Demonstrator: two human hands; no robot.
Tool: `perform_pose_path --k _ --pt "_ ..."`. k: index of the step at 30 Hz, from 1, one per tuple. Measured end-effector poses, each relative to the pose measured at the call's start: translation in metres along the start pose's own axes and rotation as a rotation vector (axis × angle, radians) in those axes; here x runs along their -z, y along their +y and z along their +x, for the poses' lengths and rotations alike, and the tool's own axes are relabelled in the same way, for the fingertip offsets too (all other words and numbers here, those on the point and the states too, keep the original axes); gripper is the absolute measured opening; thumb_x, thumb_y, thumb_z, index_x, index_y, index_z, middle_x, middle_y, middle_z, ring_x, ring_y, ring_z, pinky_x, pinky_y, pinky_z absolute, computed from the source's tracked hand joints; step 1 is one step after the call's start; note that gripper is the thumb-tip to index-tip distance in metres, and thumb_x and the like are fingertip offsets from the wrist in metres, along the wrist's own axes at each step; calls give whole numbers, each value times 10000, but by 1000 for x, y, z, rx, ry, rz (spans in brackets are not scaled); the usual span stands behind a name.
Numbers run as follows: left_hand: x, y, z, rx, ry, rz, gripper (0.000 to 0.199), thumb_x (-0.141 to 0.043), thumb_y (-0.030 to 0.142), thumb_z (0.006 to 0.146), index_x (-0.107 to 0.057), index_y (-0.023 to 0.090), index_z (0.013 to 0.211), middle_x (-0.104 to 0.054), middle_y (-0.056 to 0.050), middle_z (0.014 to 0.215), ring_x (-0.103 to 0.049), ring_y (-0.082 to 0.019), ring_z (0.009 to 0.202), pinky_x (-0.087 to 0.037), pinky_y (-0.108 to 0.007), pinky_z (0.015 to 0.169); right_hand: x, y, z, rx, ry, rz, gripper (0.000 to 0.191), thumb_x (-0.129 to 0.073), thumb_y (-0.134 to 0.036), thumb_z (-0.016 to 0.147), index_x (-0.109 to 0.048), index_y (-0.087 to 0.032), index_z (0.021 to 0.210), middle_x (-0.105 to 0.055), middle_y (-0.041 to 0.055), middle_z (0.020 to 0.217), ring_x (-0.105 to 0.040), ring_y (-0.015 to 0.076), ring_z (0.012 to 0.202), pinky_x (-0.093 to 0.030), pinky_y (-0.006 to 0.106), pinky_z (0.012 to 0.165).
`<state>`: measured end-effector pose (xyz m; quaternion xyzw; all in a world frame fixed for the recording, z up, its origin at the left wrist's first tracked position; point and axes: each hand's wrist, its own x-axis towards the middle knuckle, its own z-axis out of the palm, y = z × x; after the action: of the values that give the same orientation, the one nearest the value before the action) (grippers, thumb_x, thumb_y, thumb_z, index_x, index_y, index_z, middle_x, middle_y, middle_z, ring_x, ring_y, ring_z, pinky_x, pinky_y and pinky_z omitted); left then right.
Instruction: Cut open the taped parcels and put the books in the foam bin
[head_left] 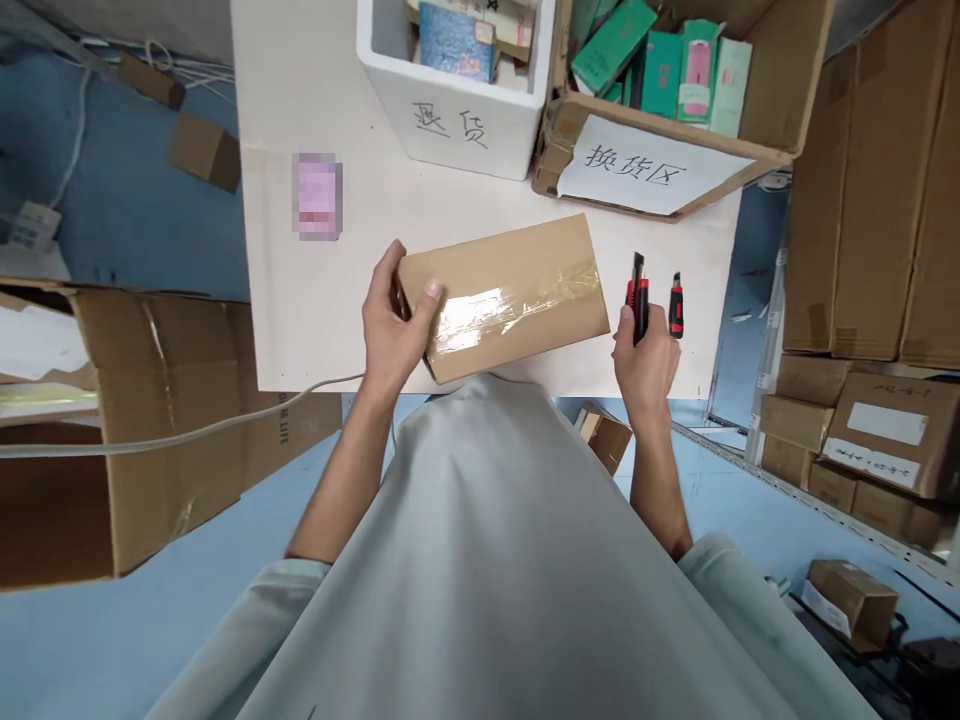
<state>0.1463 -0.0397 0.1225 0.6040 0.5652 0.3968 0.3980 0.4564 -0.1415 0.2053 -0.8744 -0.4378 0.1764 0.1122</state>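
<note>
A brown cardboard box (517, 250), sealed with shiny clear tape along its top, lies slightly slanted near the table's front edge. My left hand (400, 325) grips its left end, thumb on top and fingers round the side. To the right of the box, my right hand (646, 355) is closed around a black and red box cutter (637, 300), which points away from me. A second, smaller box cutter (676, 306) lies on the table just right of that hand, not touched by it.
A white foam box (472, 120) and an open carton (652, 165) of green packages stand at the back of the white table (300, 320). A blurred pink item (317, 197) lies at left. A big open carton (172, 420) and a cable (225, 430) are left; stacked cartons (877, 430) are right.
</note>
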Motion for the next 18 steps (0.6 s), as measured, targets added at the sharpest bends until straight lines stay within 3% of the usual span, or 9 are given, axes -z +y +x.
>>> perform_pose_path --k 3,6,10,12,16,18 --pt "-10 -2 5 -20 -7 36 827 -764 784 981 -561 344 1650 -534 -119 1784 -400 -375 1734 -336 -612 1448 -17 10 2 -28 -64 132 487 -372 -571 1211 -666 -195 1310 -799 84 902 -769 265 795 -547 334 785" --pt "-4 -4 23 -79 -63 109 778 -694 820 1009 -573 362 1626 -560 -74 1770 -332 -382 1764 -309 -648 1457 -26 4 -14 -70 -79 175 486 -348 -564 1214 -657 -203 1315 -808 85 932 -784 265 820 -552 336 813" --pt "0 21 42 -223 -61 243 704 -713 736 1053 -581 323 1606 -458 -40 1845 -277 -446 1771 -219 -778 1439 -27 -2 -33 -80 -149 242 459 -378 -536 1203 -653 -194 1337 -833 95 983 -796 272 822 -556 357 844" --pt "-14 46 41 -326 -93 305 617 -697 666 1085 -602 320 1587 -423 -37 1867 -265 -447 1775 -209 -789 1441 -25 -1 -39 -98 -193 300 454 -394 -544 1194 -652 -201 1341 -844 90 1006 -801 273 826 -562 363 851" --pt "-69 88 25 -399 -459 329 471 -570 687 1118 -704 351 1419 -628 -9 1715 -355 -396 1750 -152 -764 1459 -18 3 -44 -136 -211 402 453 -405 -547 1178 -657 -210 1347 -861 85 1050 -806 273 862 -578 374 875" --pt "-92 94 18 -389 -542 329 415 -546 670 1126 -744 353 1305 -700 -19 1614 -391 -355 1738 -142 -708 1478 -13 3 -44 -143 -201 434 442 -411 -512 1169 -652 -208 1382 -867 90 1119 -806 268 895 -590 382 898"
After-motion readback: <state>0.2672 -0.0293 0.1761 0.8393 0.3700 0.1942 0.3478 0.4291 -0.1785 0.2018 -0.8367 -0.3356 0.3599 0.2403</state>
